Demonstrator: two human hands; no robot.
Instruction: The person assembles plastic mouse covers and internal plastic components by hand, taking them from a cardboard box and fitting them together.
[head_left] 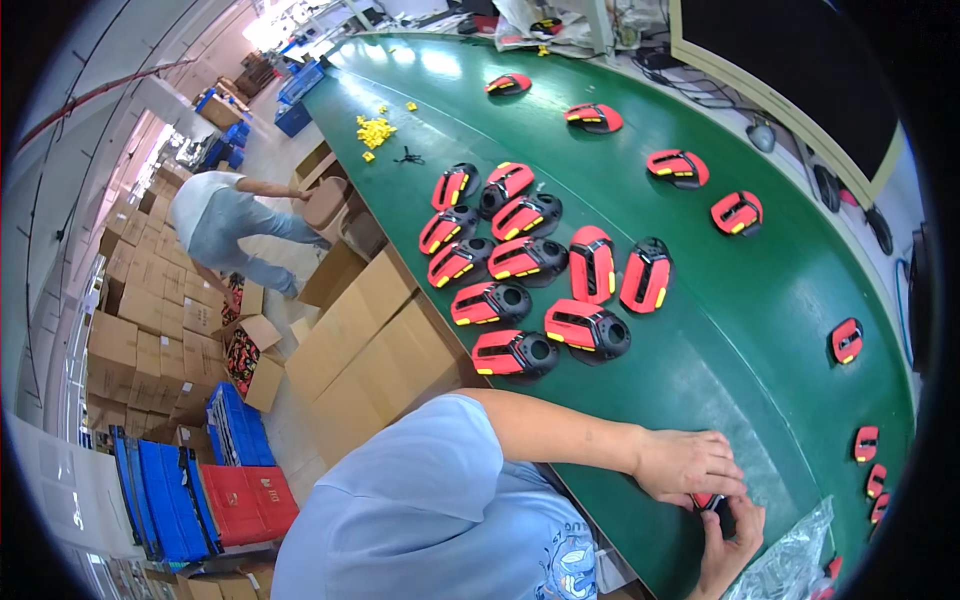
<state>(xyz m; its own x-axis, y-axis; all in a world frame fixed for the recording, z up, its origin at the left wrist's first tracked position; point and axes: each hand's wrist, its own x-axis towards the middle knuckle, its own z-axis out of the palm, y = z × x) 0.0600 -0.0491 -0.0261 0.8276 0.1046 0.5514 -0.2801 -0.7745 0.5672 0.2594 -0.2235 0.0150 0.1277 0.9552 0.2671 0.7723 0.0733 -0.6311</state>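
Note:
Both of my hands meet over the green work surface (690, 370), close to its near edge. A small red-and-black plastic housing (708, 500) is between them, mostly covered by fingers. My left hand (690, 465) reaches over it from above with its fingers bent down onto it. From the lower side my right hand (738, 535) grips it, thumb and fingers closed round it. Left of my hands lies a group of several red-and-black housings with yellow tabs, among them one housing (515, 353) with a round black opening.
More housings, such as this one (677, 168), lie spaced along the far side. Clear plastic film (790, 555) lies beside my right hand. Yellow small parts (375, 132) are heaped farther up. Cardboard boxes (400, 345) border the surface at left; another person (235, 225) bends over there.

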